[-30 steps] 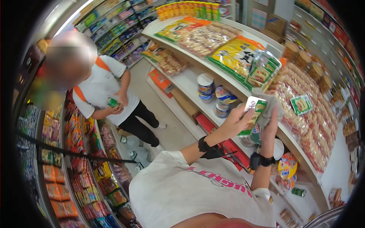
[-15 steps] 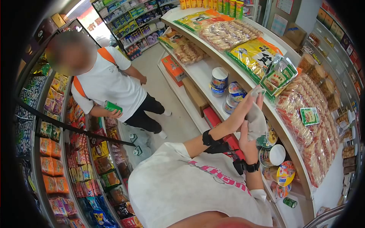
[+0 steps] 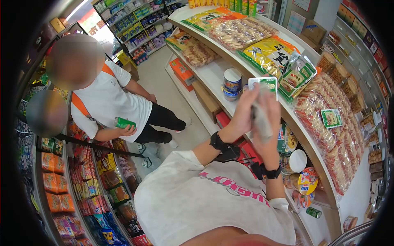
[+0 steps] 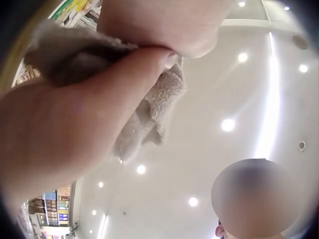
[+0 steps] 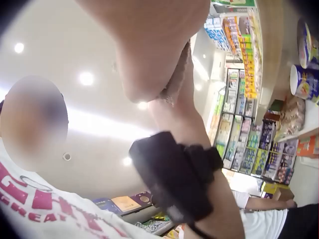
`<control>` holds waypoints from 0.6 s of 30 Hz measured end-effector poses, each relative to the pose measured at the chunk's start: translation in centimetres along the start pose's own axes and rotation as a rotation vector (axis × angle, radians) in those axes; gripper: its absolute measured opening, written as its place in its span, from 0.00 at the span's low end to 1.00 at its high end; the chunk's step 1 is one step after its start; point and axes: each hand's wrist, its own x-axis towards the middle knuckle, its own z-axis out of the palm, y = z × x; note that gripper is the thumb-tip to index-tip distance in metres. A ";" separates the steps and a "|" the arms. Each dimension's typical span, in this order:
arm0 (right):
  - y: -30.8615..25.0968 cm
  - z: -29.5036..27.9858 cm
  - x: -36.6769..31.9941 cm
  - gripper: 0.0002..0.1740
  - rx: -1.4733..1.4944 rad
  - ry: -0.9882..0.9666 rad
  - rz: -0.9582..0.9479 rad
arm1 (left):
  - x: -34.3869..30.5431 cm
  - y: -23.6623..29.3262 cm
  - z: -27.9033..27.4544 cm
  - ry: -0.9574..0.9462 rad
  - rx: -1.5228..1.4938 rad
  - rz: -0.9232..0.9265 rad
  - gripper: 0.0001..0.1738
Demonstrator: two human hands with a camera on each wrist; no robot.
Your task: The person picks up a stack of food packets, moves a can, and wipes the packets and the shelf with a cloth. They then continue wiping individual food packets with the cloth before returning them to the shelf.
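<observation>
Over the shelf edge in the head view, my left hand pinches a flat green-and-white food packet, its upper part showing above the fingers. My right hand grips a grey cloth right against the left hand and the packet. The left wrist view has the right thumb bent over the fuzzy cloth, with the left palm close above it. From the right wrist, only a strip of the cloth appears between the hands; the packet is hidden there.
Similar green packets lie on the white display shelf, beside yellow bags and wrapped biscuits. Instant noodle tubs stand below. At left, a person in white holds a green can; snack shelves line that side.
The packet showed in my left hand, was out of sight half a second ago, and shows again, farther left. The cloth stays in my right hand. The other person's can hand moved slightly.
</observation>
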 end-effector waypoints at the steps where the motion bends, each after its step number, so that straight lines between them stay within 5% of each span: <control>1: 1.5 -0.2 0.0 0.28 -0.026 0.148 0.026 | -0.2 -0.7 0.3 0.008 0.041 0.019 0.30; 4: 5.0 -2.1 -1.6 0.26 0.848 0.325 0.805 | -0.6 -2.1 -0.6 0.072 0.294 0.061 0.25; 7: 3.9 -0.8 -3.3 0.24 0.710 0.240 0.590 | -0.4 -1.9 -0.4 -0.003 0.731 0.249 0.27; 10: 4.1 -1.3 -3.7 0.20 0.536 0.222 0.590 | 0.8 -2.5 -1.3 0.113 1.217 0.669 0.35; 12: 4.4 -1.8 -3.8 0.18 0.305 0.245 0.529 | 0.7 -3.4 -2.2 0.039 1.177 0.590 0.42; 14: 4.5 -1.6 -4.7 0.21 0.127 0.153 0.361 | -0.4 -4.8 -0.4 -0.098 0.756 0.393 0.40; 17: 2.5 -0.5 -5.3 0.26 0.093 0.057 0.272 | 0.0 -4.9 -2.6 -0.065 0.319 -0.151 0.39; 18: 2.5 -0.7 -4.5 0.28 0.095 0.039 0.243 | 0.7 -4.9 -2.4 -0.086 0.233 -0.200 0.39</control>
